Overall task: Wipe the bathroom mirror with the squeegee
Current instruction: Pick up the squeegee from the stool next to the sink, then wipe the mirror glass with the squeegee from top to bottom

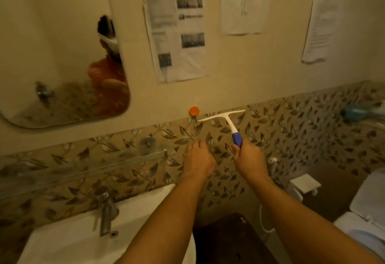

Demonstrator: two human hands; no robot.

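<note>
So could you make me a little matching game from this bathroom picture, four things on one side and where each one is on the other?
Things:
1. white squeegee with blue handle
2. round orange wall hook
3. rounded wall mirror
4. white ceramic sink

Places:
A. bottom left, under the metal tap
B. upper left on the wall
C. held up in the right hand
D. on the wall just left of the squeegee blade

Pairs: 1-C, 2-D, 3-B, 4-A
</note>
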